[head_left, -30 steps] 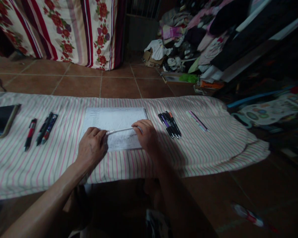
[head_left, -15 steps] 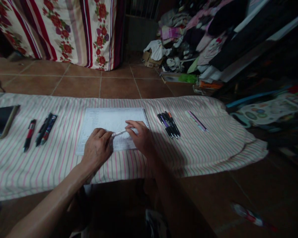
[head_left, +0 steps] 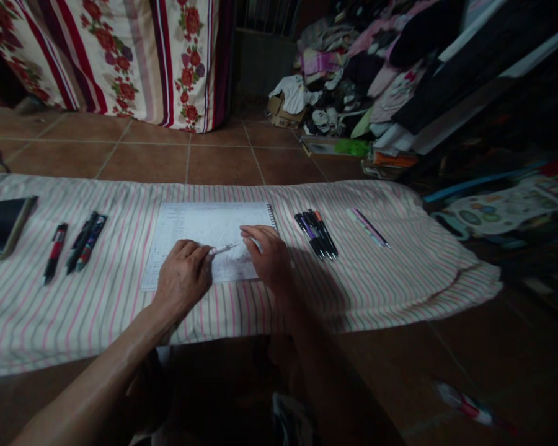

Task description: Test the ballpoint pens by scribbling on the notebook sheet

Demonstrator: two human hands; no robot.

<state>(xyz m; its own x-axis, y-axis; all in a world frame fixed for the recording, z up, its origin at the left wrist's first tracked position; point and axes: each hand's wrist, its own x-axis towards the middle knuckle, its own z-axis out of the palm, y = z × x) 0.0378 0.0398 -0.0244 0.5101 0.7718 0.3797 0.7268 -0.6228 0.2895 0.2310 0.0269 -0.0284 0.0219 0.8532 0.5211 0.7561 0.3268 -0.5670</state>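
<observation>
My left hand [head_left: 185, 272] rests over the left part of a spiral notebook [head_left: 214, 214], its fingers closed on one end of a slim whitish pen [head_left: 224, 248]. The pen points to the right, slightly tilted away from me, above the written page. Just past its free end is my right hand [head_left: 268, 255], with a small gap between fingers and pen. The thumb and forefinger of this hand are apart, and I see nothing between them. Its other fingers are partly hidden.
Right of the notebook lie several dark pens [head_left: 317, 234] and a pair of slim pastel pens [head_left: 369, 227]. On the left are a red-and-black pen [head_left: 56, 254], more dark pens [head_left: 86, 241] and a dark tablet-like object [head_left: 2, 228]. A striped cloth [head_left: 400, 272] covers the table.
My right hand has let go of the pen's end and shifted slightly right, its fingers extending. The left hand still holds the pen in about the same place.
</observation>
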